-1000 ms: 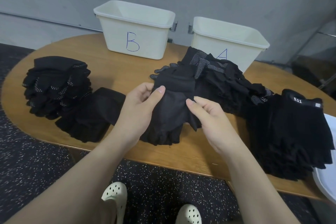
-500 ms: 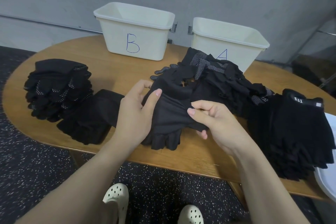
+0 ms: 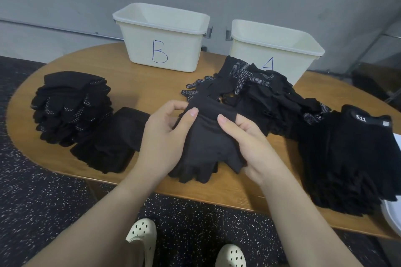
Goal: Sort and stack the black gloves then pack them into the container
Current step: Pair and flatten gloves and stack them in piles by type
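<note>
Both my hands are on one fingerless black glove (image 3: 206,145), held just above the near edge of the table (image 3: 138,76). Left hand (image 3: 165,136) wraps the glove's left side, thumb pressed on top near the cuff, fingers curled behind. Right hand (image 3: 247,143) pinches the right side, thumb on top, fingers tucked under the fabric. Cuff points away from me, finger stubs hang toward me.

My read of the step: flatten and square this glove before it goes on a stack. To do it well, I'd pull the cuff edge taut between both thumbs, smooth out the fold near the right thumb and keep the finger stubs aligned. It looks plain, no dots, so I judge it belongs with the plain stack (image 3: 108,143) just left of my left hand. Lay it the same way round as that stack so the pile stays level.

Further out: dotted-grip stack (image 3: 71,110) at far left, unsorted heap (image 3: 260,93) behind the glove mixing dotted and plain, and a third stack (image 3: 351,158) at right.

Writing: top glove of the right stack carries a tag reading "5.11". Left bin (image 3: 160,34) has "B" handwritten in blue. Right bin (image 3: 280,50) shows "A", lower part hidden by the heap. Nothing packed into either bin that I can see; interiors only partly visible.
</note>
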Demonstrator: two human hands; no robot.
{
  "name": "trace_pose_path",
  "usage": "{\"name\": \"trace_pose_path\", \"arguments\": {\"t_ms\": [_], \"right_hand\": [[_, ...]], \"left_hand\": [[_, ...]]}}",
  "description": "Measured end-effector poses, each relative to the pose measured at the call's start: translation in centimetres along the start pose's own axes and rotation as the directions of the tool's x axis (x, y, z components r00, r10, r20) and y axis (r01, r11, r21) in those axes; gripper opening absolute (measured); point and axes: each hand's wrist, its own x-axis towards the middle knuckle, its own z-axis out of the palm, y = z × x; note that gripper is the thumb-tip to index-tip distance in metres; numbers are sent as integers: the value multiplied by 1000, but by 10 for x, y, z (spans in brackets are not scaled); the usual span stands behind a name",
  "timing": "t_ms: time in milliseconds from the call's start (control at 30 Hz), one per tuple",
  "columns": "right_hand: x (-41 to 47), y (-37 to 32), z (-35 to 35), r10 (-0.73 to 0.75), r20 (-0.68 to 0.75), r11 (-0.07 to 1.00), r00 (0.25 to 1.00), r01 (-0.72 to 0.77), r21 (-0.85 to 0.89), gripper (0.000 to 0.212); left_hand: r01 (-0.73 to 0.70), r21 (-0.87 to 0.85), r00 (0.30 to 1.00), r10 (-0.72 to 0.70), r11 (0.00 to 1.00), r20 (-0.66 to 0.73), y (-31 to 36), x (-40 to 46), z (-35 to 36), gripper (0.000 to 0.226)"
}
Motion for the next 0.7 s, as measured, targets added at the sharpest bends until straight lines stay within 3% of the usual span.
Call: {"name": "trace_pose_path", "arguments": {"t_ms": [100, 233, 367, 533, 600, 700], "right_hand": [[-2, -6, 0, -9, -85, 1000, 996, 10, 4, 32], [-8, -17, -1, -63, -109, 994, 992, 72, 81, 26], [-8, -21, -3, -165, -132, 976, 977, 181, 118, 33], [-5, -10, 5, -240, -80, 970, 967, 242, 13, 46], [-4, -7, 7, -237, -45, 971, 970, 236, -29, 55], [-3, -8, 4, -226, 9, 971, 974, 226, -76, 47]], "left_hand": [[-108, 412, 988, 143, 904, -54, -9, 3, -6, 15], [-145, 561, 971, 227, 815, -80, -5, 1, -9, 25], [-138, 393, 975, 194, 909, -106, 16, -12, -4, 12], [-18, 68, 978, 4, 998, 210, 30, -34, 21, 56], [-30, 80, 964, 8, 996, 267, 30, -38, 28, 50], [-36, 127, 982, 11, 991, 190, 28, -34, 31, 23]]}}
